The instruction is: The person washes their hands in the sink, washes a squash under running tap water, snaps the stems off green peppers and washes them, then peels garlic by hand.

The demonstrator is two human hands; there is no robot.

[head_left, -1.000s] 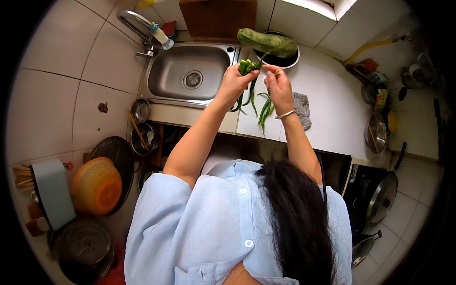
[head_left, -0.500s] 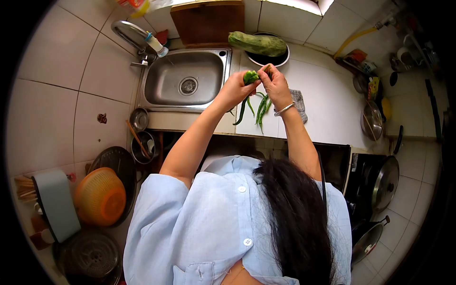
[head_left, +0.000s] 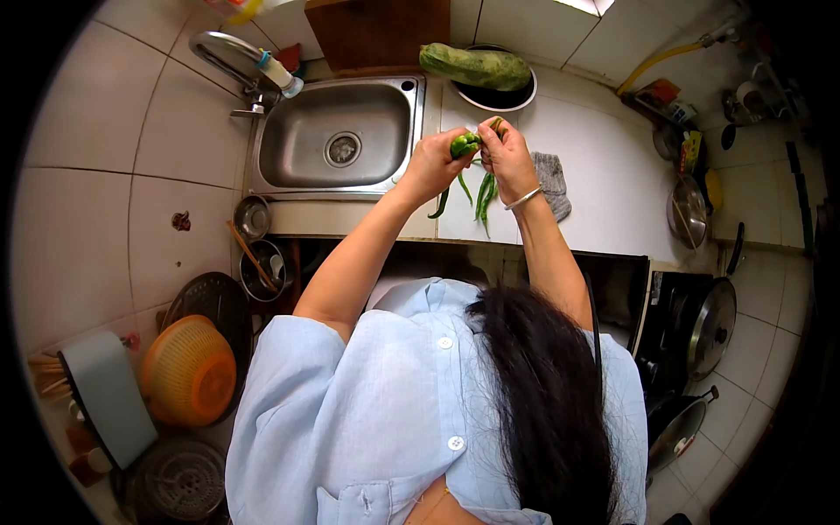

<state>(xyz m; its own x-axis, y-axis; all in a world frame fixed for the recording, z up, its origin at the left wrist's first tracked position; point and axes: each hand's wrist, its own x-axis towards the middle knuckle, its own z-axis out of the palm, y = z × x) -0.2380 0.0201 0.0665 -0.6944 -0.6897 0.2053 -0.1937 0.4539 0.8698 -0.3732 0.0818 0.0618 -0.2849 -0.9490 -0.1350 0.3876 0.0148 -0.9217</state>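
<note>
My left hand [head_left: 435,161] is closed around green chili peppers [head_left: 465,145], whose bright green ends show at the thumb. A darker chili [head_left: 440,204] sticks out below that hand. Close beside it, my right hand [head_left: 510,164], with a silver bangle at the wrist, pinches at the chilies' ends. A thin greenish-brown piece shows above its fingertips, too small to tell clearly. Several long green chilies [head_left: 485,199] lie on the white counter [head_left: 595,184] beneath the hands. A grey cloth [head_left: 551,185] lies just right of my right wrist.
A steel sink [head_left: 337,131] with a faucet [head_left: 229,54] is at the left. A large green gourd [head_left: 475,66] rests across a dark bowl [head_left: 499,98] at the back. Pans with lids [head_left: 710,328] are on the right, and an orange colander [head_left: 188,369] is low on the left.
The view has shifted slightly. The chilies in my left hand have turned a little, and both hands stay close together at their ends.
</note>
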